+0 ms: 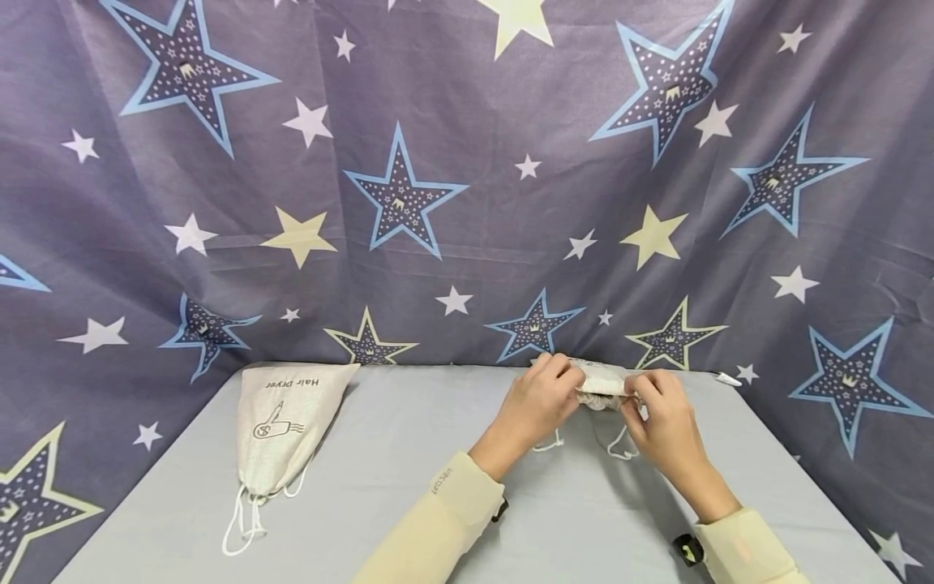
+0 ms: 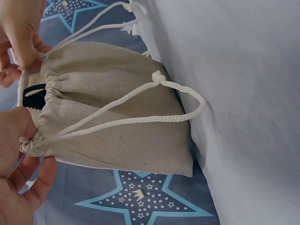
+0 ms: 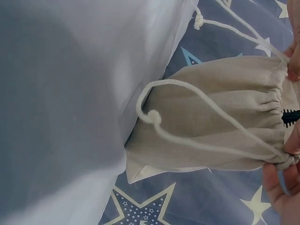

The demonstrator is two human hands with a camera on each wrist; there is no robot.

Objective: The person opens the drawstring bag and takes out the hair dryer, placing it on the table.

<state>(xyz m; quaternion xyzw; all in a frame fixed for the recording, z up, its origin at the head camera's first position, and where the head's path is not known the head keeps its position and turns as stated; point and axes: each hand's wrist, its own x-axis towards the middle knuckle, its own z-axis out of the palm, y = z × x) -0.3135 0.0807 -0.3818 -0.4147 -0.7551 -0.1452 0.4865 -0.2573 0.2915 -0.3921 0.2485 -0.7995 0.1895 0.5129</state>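
Note:
A beige drawstring bag (image 1: 604, 379) is held upright at the table's far edge, its gathered mouth toward me. My left hand (image 1: 536, 399) pinches one side of the mouth, and my right hand (image 1: 666, 422) pinches the other. Between them the mouth gapes; a black toothed item (image 2: 35, 97) shows inside, its kind unclear. In the right wrist view its bristle-like teeth (image 3: 289, 117) stick out by the gathered hem. White knotted drawcords (image 2: 126, 119) hang loose from both sides of the bag.
A second drawstring bag (image 1: 292, 422), printed "Hair Dryer", lies on the table's left side with its white cords (image 1: 241, 523) trailing toward the front. A grey cloth covers the table (image 1: 409, 454). Behind hangs a star-patterned curtain (image 1: 467, 97). A small white object (image 1: 728, 379) lies at the far right corner.

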